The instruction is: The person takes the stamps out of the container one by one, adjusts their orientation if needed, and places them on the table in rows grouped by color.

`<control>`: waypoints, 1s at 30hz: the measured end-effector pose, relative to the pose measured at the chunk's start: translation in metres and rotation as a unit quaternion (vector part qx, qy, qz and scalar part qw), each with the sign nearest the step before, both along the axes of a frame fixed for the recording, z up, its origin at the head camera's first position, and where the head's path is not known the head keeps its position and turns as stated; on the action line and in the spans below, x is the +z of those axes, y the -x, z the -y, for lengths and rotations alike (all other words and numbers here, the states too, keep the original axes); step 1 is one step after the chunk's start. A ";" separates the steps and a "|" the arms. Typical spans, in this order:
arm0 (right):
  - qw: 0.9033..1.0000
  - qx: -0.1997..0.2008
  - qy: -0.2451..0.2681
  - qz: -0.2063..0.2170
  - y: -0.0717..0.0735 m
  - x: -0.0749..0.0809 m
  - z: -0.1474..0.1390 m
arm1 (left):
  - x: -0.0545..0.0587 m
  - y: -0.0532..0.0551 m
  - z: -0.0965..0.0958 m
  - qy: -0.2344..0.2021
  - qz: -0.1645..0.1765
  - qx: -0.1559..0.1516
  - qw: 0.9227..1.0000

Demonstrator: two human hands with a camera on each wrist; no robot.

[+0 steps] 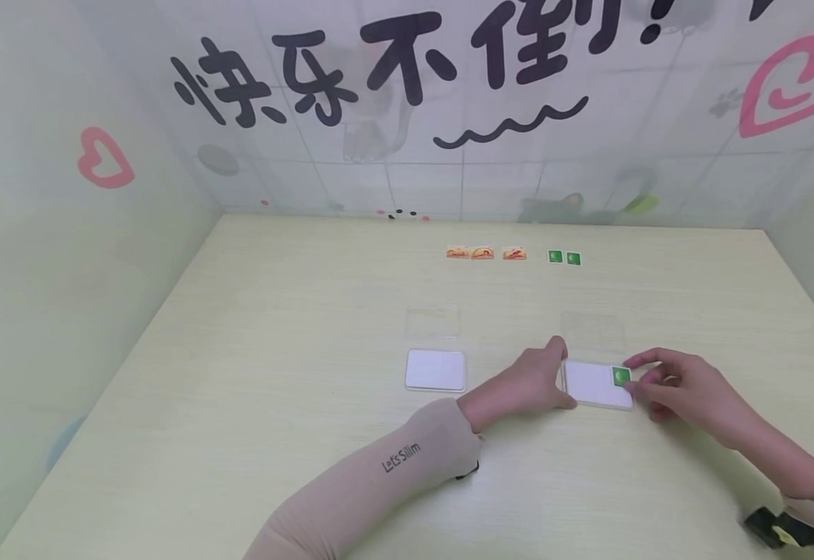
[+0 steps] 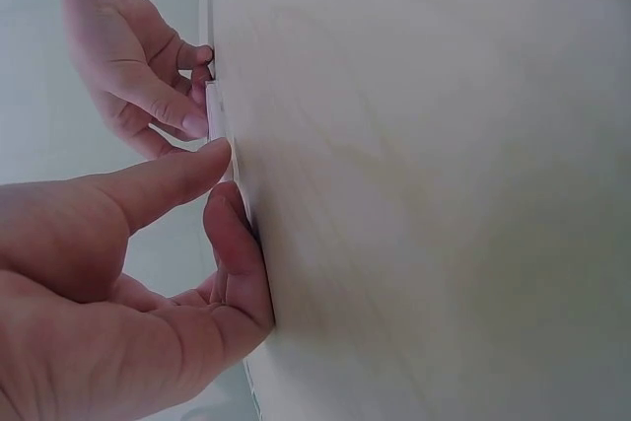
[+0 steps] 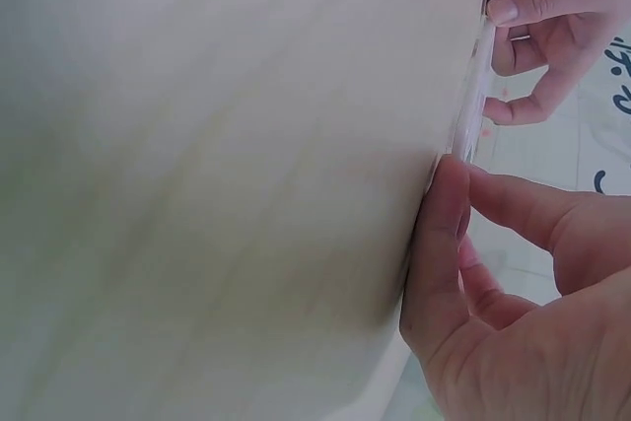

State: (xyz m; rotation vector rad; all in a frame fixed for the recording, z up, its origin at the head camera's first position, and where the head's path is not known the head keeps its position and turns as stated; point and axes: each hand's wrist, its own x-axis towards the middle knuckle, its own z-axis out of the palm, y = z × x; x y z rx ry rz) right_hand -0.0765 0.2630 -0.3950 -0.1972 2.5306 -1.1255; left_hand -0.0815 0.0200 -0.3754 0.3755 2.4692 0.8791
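Note:
A flat white rectangular case (image 1: 592,383) lies on the table at right of centre. My left hand (image 1: 536,377) holds its left end, thumb at the near corner and a finger at the far one. A small green stamp (image 1: 620,377) with a white border sits over the case's right end. My right hand (image 1: 680,385) pinches this stamp at its right edge, fingertip at the top corner and thumb below. In the right wrist view, the right thumb and fingers (image 3: 439,244) stand low at the case's end. A second white case (image 1: 435,369) rests to the left, untouched.
Behind the cases lie two clear plastic covers, a left one (image 1: 433,321) and a right one (image 1: 592,330). Farther back is a row of orange stamps (image 1: 482,253) and two green stamps (image 1: 564,257). A printed translucent curtain (image 1: 407,179) borders the table's back edge.

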 end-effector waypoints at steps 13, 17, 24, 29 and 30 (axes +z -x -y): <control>1.000 -0.013 0.018 -0.007 0.000 0.001 0.001 | 0.000 0.000 0.001 -0.005 -0.002 -0.002 1.000; 0.999 -0.014 0.033 -0.004 0.000 0.002 0.001 | 0.000 0.000 0.001 -0.001 -0.003 -0.002 1.000; 0.999 -0.017 0.045 -0.004 0.000 0.001 0.002 | -0.002 0.000 0.000 0.003 -0.005 -0.005 1.000; 0.999 -0.022 0.041 -0.006 0.000 0.001 0.001 | -0.002 0.001 0.001 0.001 -0.006 -0.009 1.000; 0.999 -0.023 0.041 -0.007 0.000 0.000 0.000 | -0.003 0.001 0.001 0.000 -0.006 -0.010 1.000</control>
